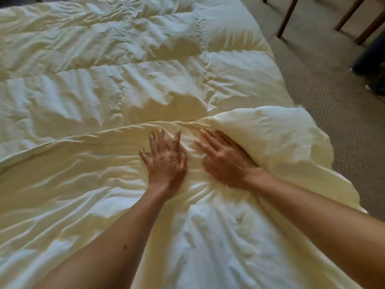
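The duvet (pixel 104 184) lies flat under both hands' spread fingers (pixel 155 142).

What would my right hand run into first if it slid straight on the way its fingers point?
Your right hand, flat on the cream duvet, would probably meet the raised folded edge just beyond its fingertips; depth there is hard to judge.
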Tool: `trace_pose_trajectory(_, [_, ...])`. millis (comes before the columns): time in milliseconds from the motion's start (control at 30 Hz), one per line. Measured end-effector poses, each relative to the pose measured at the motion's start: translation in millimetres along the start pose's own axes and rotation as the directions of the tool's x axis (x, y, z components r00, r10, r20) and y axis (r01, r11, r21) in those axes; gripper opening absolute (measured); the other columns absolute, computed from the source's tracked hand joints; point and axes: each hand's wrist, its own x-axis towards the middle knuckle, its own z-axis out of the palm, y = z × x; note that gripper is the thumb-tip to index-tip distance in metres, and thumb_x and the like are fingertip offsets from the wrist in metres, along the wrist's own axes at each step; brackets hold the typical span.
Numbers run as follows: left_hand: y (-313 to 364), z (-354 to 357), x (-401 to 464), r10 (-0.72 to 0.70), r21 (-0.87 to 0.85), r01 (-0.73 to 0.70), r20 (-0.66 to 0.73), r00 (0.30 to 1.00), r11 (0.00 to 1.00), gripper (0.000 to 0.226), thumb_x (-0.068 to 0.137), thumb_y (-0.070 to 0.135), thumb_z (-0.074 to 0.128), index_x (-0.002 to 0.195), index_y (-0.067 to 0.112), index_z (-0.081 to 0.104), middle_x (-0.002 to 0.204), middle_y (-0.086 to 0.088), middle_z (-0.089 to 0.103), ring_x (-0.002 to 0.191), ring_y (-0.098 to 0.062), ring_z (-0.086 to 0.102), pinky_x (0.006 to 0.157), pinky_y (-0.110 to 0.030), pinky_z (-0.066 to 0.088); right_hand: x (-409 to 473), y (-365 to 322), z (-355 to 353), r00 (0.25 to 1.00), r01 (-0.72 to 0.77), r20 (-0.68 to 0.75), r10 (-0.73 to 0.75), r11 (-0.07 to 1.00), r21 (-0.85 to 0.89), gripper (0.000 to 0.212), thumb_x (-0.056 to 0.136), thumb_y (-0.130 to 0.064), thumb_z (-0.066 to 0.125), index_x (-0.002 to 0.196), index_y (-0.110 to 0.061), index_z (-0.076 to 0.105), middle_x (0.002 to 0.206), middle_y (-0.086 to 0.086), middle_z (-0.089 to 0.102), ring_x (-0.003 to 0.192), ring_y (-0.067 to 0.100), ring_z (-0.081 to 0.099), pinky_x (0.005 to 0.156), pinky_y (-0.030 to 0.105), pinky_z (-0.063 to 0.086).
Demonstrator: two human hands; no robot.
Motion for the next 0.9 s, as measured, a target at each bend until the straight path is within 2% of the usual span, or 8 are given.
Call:
trace_pose_trajectory(33, [16.1,3.9,-0.2,0.044,0.007,-0.044,-0.002,0.999,0.999,0.068,0.087,0.051,0.018,0.154,0.041,0.012,0.164,-0.008,0.003,0.150,-0.033,-0.002,0.112,-0.066,0.001,-17.4,21.8,-10.2,1.000,0.011,-0.018,-0.013,0.996,-0.092,0.055,0.089,-0.032,0.048,0.140,-0.012,0.052,0.150,0.021,0.042,0.140,0.035,0.038,0.118,0.042,0.021])
trace_pose_trajectory(100, [55.1,14.0,6.0,0.121,0.035,-0.122,0.016,0.992,0.992,0.068,0.087,0.053,0.018,0.154,0.038,0.018,0.164,-0.010,0.009,0.150,-0.035,0.000,0.110,-0.069,0.001,-56.5,72.7,-30.5,0.986,-0.164,-0.063,0.157,0.976,-0.143,0.057,0.091,-0.041,0.041,0.145,-0.022,0.046,0.155,0.013,0.036,0.143,0.030,0.033,0.120,0.041,0.018])
trace_pose_trajectory(233, [89.9,51.3,13.4,0.068,0.050,-0.066,-0.044,0.997,0.997,0.067,0.085,0.051,0.030,0.151,0.046,0.014,0.163,-0.011,0.012,0.150,-0.035,0.004,0.110,-0.071,0.001,-101.6,130.0,-19.8,0.851,-0.518,-0.070,0.521,0.854,0.057,0.065,0.090,-0.046,0.034,0.151,-0.022,0.035,0.158,0.009,0.031,0.147,0.029,0.025,0.119,0.043,0.017])
trace_pose_trajectory(367, [81.5,77.6,20.4,0.063,0.087,-0.055,-0.099,0.993,0.995,0.071,0.079,0.050,0.036,0.147,0.052,0.015,0.163,-0.012,0.013,0.149,-0.037,0.004,0.109,-0.071,0.001,-95.3,153.6,3.0,0.828,-0.511,-0.027,0.560,0.774,0.375,0.068,0.090,-0.046,0.034,0.153,-0.020,0.029,0.159,0.001,0.026,0.149,0.023,0.016,0.122,0.040,0.012])
trace_pose_trajectory(500, [84.4,77.4,23.7,0.045,0.078,-0.037,-0.100,0.994,0.996,0.071,0.076,0.047,0.035,0.146,0.050,0.024,0.162,-0.013,0.013,0.149,-0.038,0.005,0.109,-0.072,0.003,-91.4,162.1,10.2,0.826,-0.481,-0.006,0.564,0.709,0.516,0.070,0.089,-0.051,0.035,0.153,-0.027,0.022,0.155,-0.013,0.017,0.150,0.017,0.013,0.123,0.038,0.011])
trace_pose_trajectory(600, [82.7,77.2,26.9,0.040,0.065,-0.034,-0.093,0.995,0.997,0.072,0.076,0.046,0.034,0.147,0.050,0.024,0.162,-0.013,0.013,0.149,-0.037,0.005,0.109,-0.071,0.002,-89.2,162.7,12.6,0.804,-0.498,0.043,0.593,0.633,0.592,0.073,0.087,-0.053,0.038,0.154,-0.028,0.022,0.160,-0.005,0.020,0.150,0.017,0.015,0.122,0.045,0.016])
trace_pose_trajectory(800, [80.1,69.5,27.4,0.020,0.032,-0.018,-0.034,0.999,0.999,0.071,0.077,0.055,0.028,0.147,0.056,0.015,0.164,-0.006,0.001,0.150,-0.029,-0.005,0.112,-0.064,-0.005,-86.9,149.1,-16.4,0.770,-0.562,0.144,0.621,0.553,0.615,0.080,0.082,-0.057,0.045,0.153,-0.026,0.027,0.160,0.000,0.025,0.148,0.013,0.019,0.122,0.039,0.017])
trace_pose_trajectory(900, [79.1,56.5,32.2,0.003,0.006,-0.003,0.083,0.997,1.000,0.063,0.086,0.058,0.031,0.145,0.061,0.010,0.164,0.001,-0.009,0.150,-0.023,-0.014,0.113,-0.061,-0.009,-112.6,133.6,-42.1,0.676,-0.634,0.184,0.713,0.437,0.638,0.077,0.081,-0.045,0.059,0.151,-0.026,0.032,0.156,0.002,0.034,0.142,0.018,0.034,0.116,0.039,0.030])
